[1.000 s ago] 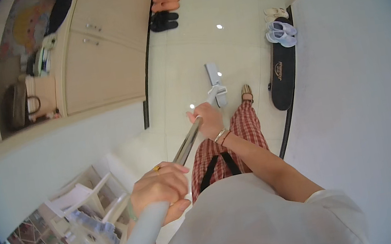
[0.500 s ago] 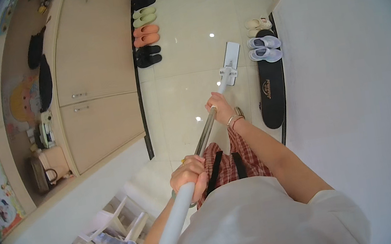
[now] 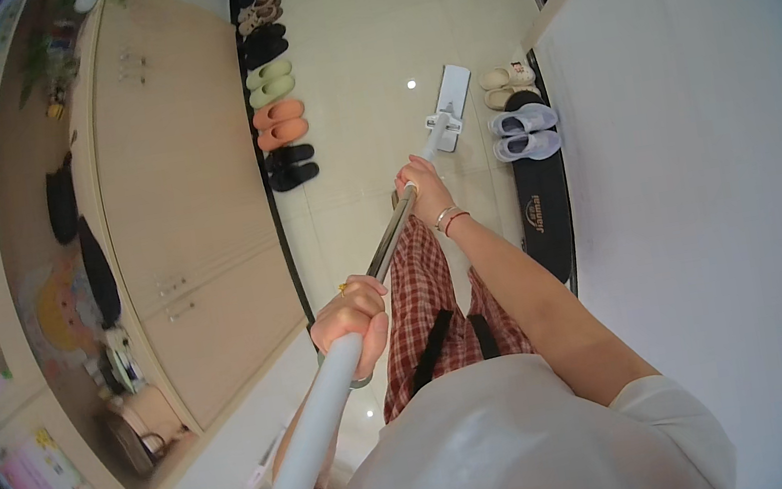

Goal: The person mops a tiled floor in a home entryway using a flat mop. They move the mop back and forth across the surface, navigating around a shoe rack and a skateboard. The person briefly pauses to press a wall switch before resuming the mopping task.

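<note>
Two hands (image 3: 350, 319) (image 3: 426, 194) clamped round mop (image 3: 393, 234), long axis slantwise, pad (image 3: 456, 91) forward-right (flat, seemingly).

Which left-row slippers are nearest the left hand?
The black slippers at the near end; the orange pair sits farther from the left hand, others farther still.

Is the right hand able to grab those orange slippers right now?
Probably not: the right hand is wrapped around the mop pole, and the orange slippers sit on the floor by the cabinet, off to its left. It would likely need to let go first.
</note>
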A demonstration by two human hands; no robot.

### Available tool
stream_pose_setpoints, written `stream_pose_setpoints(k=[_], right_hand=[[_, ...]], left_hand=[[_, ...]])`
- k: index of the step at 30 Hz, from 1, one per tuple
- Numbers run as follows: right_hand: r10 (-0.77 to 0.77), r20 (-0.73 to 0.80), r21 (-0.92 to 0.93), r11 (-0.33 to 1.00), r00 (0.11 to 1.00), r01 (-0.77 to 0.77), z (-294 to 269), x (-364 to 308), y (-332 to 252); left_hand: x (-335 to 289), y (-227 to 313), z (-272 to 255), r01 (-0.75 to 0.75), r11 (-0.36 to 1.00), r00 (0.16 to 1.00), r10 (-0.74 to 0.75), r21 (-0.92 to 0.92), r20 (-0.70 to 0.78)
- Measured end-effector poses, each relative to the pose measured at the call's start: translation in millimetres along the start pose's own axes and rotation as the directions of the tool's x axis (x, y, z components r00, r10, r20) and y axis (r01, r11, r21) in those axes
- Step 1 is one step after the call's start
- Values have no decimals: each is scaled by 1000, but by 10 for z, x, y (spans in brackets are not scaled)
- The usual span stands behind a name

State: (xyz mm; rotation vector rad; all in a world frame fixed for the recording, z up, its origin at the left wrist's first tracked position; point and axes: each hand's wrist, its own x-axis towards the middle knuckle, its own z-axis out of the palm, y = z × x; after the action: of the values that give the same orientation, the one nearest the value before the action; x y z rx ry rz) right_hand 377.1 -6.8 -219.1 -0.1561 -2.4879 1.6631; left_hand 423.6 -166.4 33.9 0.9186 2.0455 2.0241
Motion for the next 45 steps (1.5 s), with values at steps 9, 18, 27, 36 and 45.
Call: stream_pose_setpoints(k=[9,18,27,36,45], right_hand=[[50,-232,-17,998,971,-55,-17,1375,335],[95,-280,72,994,955,-78,-525,2558,984],[165,-279,228,968,946,-102,-1265,3559,1422],[-1,-152,-99,995,988,-14,-2190,5226,2087],[-99,-95,-193,978,991,79,-2650,6858,2822]], left_hand=[[1606,-604,-448,-26,996,959,50,-87,280],[2986,-1244,-309,-81,990,897,123,-116,424],[4169,-1892,125,-133,963,846,234,-235,480],[5504,-2725,577,-142,977,940,184,-160,288],[6680,-3642,817,-228,970,968,235,-83,92]])
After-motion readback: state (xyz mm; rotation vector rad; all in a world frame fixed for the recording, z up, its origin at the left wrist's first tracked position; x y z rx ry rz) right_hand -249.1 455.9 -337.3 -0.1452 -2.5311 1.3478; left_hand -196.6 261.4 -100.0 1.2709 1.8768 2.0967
